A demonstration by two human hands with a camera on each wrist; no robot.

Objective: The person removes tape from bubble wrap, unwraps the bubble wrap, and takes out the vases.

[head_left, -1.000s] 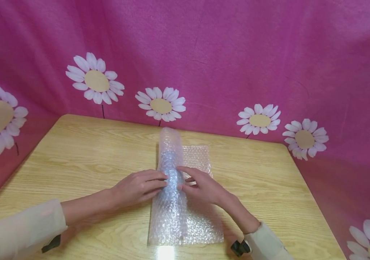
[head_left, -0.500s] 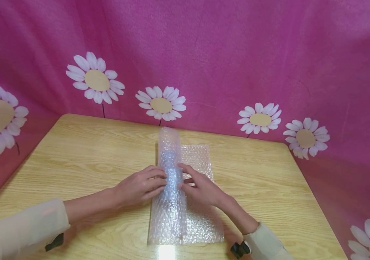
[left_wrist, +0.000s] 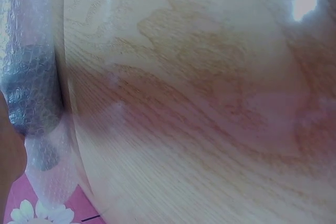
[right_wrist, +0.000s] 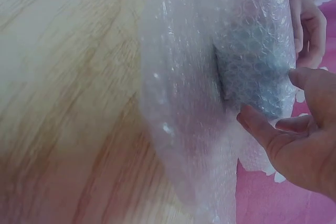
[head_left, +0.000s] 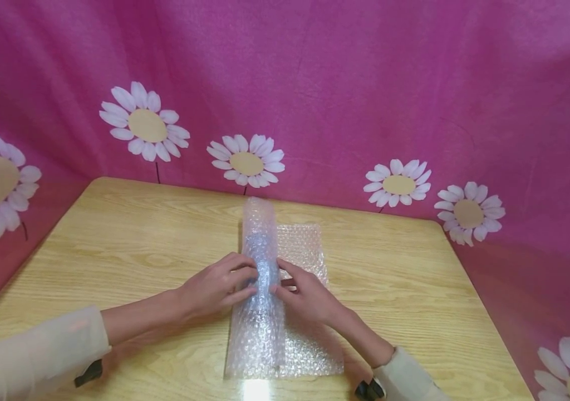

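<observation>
A roll of clear bubble wrap (head_left: 259, 340) lies lengthwise on the table, and its flat part (head_left: 310, 348) spreads out to the right. Inside the roll a dark bluish cylinder (right_wrist: 252, 72) shows through the layers. In the left wrist view this cylinder has a narrower end, but its kind is unclear. My left hand (head_left: 217, 285) grips the roll's left side with bent fingers. On the opposite side my right hand (head_left: 310, 295) holds the roll, thumb and forefinger apart on the plastic. Some of the left fingertips are hidden in the left wrist view.
The wooden table (head_left: 155, 234) extends to both sides of the wrap. A pink cloth (head_left: 325, 100) printed with white daisies hangs around its back and sides. Bright light glints off the table near its front edge.
The roll has shifted very slightly to the left. My left fingers look a little more bent and spread, and the right fingertips have moved slightly along the roll's right side.
</observation>
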